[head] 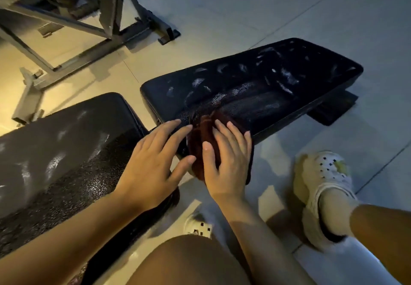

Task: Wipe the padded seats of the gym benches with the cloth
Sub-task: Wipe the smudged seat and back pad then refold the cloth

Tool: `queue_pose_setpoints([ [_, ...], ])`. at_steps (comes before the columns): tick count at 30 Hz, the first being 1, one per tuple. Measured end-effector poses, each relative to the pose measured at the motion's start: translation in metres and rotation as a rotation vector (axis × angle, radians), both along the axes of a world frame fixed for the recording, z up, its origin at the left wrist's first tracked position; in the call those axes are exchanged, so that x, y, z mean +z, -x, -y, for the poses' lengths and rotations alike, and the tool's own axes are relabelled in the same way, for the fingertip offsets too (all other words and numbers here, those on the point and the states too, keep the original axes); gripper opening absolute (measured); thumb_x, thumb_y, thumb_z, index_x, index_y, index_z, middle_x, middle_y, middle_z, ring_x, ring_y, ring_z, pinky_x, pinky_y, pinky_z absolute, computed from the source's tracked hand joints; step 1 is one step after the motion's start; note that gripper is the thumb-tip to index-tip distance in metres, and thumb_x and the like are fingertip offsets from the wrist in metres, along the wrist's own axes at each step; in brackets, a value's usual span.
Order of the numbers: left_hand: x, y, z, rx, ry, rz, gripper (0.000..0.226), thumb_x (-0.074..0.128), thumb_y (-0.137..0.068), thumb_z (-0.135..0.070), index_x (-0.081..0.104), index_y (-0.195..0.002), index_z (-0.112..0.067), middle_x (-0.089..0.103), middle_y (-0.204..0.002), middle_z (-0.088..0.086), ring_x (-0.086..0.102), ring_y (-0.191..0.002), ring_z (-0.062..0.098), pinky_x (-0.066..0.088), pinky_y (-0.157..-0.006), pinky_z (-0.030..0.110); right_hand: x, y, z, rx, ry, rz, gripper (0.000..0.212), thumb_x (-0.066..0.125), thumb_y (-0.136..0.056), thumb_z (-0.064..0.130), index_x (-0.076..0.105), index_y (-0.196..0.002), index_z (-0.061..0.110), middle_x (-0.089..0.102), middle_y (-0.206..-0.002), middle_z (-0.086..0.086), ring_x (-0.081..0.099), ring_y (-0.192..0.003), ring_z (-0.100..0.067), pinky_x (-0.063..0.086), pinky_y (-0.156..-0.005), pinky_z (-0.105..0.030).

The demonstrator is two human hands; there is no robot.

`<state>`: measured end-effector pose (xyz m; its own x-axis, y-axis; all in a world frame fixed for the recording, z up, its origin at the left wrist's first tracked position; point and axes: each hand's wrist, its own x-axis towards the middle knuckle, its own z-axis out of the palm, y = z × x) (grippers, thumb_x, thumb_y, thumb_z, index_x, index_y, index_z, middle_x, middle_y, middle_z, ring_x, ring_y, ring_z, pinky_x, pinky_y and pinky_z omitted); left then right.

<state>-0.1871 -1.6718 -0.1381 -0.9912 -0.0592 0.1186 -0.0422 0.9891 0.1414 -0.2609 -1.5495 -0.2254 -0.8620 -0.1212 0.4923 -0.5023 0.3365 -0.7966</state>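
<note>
Both bare forearms reach forward from the lower edge of the view, converging toward the middle. The left hand [153,164] lies palm down with its 4 fingers [169,129] straight and slightly spread, the thumb angled out toward the right hand. The right hand [229,162] is also palm down, just beside the left, its fingers straight and fanned, pressing flat on the dark red cloth [204,133] beneath them. The right thumb points forward, close to the left thumb tip. Below the wrists, 2 bare knees show, each foot in a white clog.
</note>
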Motion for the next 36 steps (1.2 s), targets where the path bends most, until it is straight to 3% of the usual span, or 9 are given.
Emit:
queue_pose_setpoints([
  [3,-0.001,0.001,0.0,0.012,-0.031,-0.005,0.056,0.027,-0.1,-0.052,0.034,-0.148,-0.024,0.039,-0.149,0.001,0.036,-0.139,0.021,0.035,-0.111,0.049,-0.003,-0.021,0.002,0.034,0.079,0.125,0.054,0.02,-0.102,0.05,0.049,-0.137,0.02,0.043,-0.148,0.004,0.021,-0.146,-0.012,0.006,-0.122,-0.036],
  [7,-0.001,0.002,0.0,-0.004,-0.055,-0.04,0.055,0.022,-0.101,-0.05,0.035,-0.148,-0.023,0.042,-0.147,0.003,0.039,-0.136,0.022,0.037,-0.108,0.05,-0.001,-0.041,0.006,0.085,0.178,0.342,0.062,0.008,-0.094,0.067,0.013,-0.145,0.033,-0.003,-0.157,0.018,-0.017,-0.144,0.006,-0.01,-0.115,-0.012],
  [10,-0.004,-0.001,0.001,-0.018,-0.046,-0.079,0.055,0.021,-0.102,-0.048,0.035,-0.148,-0.021,0.042,-0.145,0.003,0.04,-0.134,0.022,0.037,-0.107,0.046,0.01,-0.037,0.009,0.037,0.199,0.466,0.06,0.02,-0.102,0.054,-0.003,-0.152,0.029,-0.02,-0.157,0.016,-0.023,-0.142,0.003,-0.012,-0.116,-0.019],
  [17,-0.004,0.0,0.0,-0.041,-0.049,-0.139,0.049,0.028,-0.102,-0.037,0.04,-0.145,-0.015,0.046,-0.14,0.006,0.041,-0.129,0.021,0.037,-0.103,0.039,0.019,0.041,-0.002,-0.234,0.44,0.648,0.068,0.042,-0.104,0.026,0.0,-0.156,0.015,-0.012,-0.164,-0.002,-0.008,-0.15,-0.018,0.004,-0.123,-0.041],
  [22,-0.006,0.003,0.003,-0.048,-0.041,-0.119,0.048,0.029,-0.102,-0.036,0.04,-0.145,-0.017,0.046,-0.142,0.004,0.041,-0.131,0.02,0.036,-0.104,0.039,0.015,0.0,0.028,-0.237,0.682,0.667,0.071,0.039,-0.104,0.037,-0.006,-0.156,0.021,-0.011,-0.164,0.003,-0.006,-0.149,-0.011,0.0,-0.113,-0.02],
  [27,-0.005,0.001,0.003,-0.03,-0.044,-0.113,0.051,0.028,-0.1,-0.038,0.037,-0.146,-0.017,0.044,-0.145,0.004,0.037,-0.133,0.017,0.033,-0.105,0.037,0.021,-0.063,0.064,-0.204,0.742,0.624,0.078,0.027,-0.096,0.057,-0.009,-0.155,0.019,-0.012,-0.163,0.002,-0.008,-0.144,0.003,-0.002,-0.111,-0.006],
  [32,-0.004,-0.002,0.002,-0.035,-0.011,-0.091,0.054,0.026,-0.1,-0.042,0.036,-0.147,-0.019,0.042,-0.146,0.004,0.037,-0.135,0.02,0.032,-0.107,0.042,0.023,-0.045,0.053,-0.182,0.739,0.678,0.078,0.027,-0.096,0.055,-0.013,-0.154,0.022,-0.017,-0.163,0.005,-0.013,-0.143,0.002,-0.004,-0.112,-0.017],
  [34,-0.005,-0.002,0.002,-0.027,0.007,-0.081,0.054,0.025,-0.099,-0.044,0.035,-0.148,-0.021,0.04,-0.148,0.002,0.034,-0.137,0.018,0.03,-0.108,0.041,0.018,-0.017,0.039,-0.219,0.731,0.716,0.074,0.031,-0.101,0.049,-0.011,-0.155,0.02,-0.013,-0.164,0.002,-0.008,-0.148,-0.009,-0.002,-0.114,-0.021],
  [36,-0.005,-0.003,0.002,-0.015,0.013,-0.071,0.054,0.024,-0.099,-0.044,0.035,-0.148,-0.022,0.039,-0.148,0.001,0.033,-0.137,0.017,0.029,-0.108,0.04,0.011,0.024,0.019,-0.26,0.734,0.776,0.073,0.035,-0.103,0.043,-0.009,-0.155,0.017,-0.009,-0.164,-0.003,-0.001,-0.151,-0.019,0.003,-0.122,-0.036],
])
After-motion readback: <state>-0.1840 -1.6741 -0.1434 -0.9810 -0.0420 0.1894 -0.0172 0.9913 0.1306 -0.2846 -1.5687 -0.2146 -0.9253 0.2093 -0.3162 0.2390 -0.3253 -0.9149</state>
